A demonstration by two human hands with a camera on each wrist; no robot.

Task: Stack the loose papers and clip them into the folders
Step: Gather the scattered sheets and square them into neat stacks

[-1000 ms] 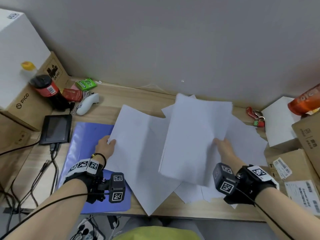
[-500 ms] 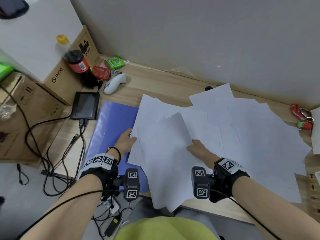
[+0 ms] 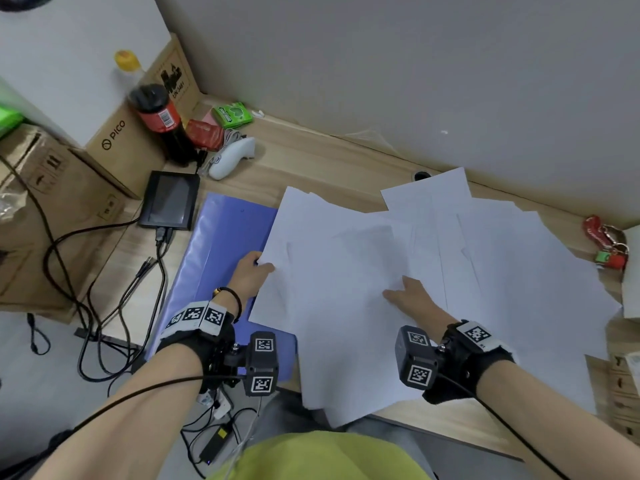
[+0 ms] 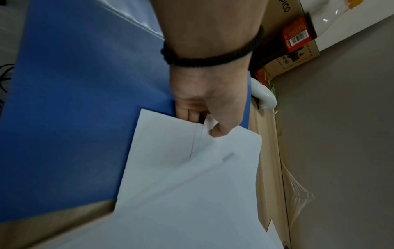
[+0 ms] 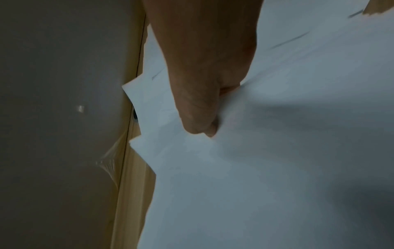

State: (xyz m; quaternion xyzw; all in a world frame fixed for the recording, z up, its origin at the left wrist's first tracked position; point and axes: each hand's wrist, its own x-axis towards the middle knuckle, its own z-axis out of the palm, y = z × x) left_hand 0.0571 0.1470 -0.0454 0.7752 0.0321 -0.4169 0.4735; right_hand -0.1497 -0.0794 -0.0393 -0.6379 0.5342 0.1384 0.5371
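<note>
Moved: right hand (image 3: 412,296) has come down with its sheet onto the left-held papers (image 3: 339,306).
Fingers: left hand (image 3: 249,275) pinches the papers' edge over the blue folder (image 3: 221,251); right thumb on top, fingers underneath.
Risk: uneven edges, overhanging sheets may slip off.
Surface: wooden bench (image 3: 329,161), grey wall, cables, boxes.

Reached forward with both forearms, each wrist strapped in a black band with square markers. Pinched the edge of loose white paper sheets (image 3: 329,306) with the left hand (image 3: 250,276), thumb on top, fingers curled beneath. Gripped the same sheets with the right hand (image 3: 410,295), thumb uppermost.
</note>
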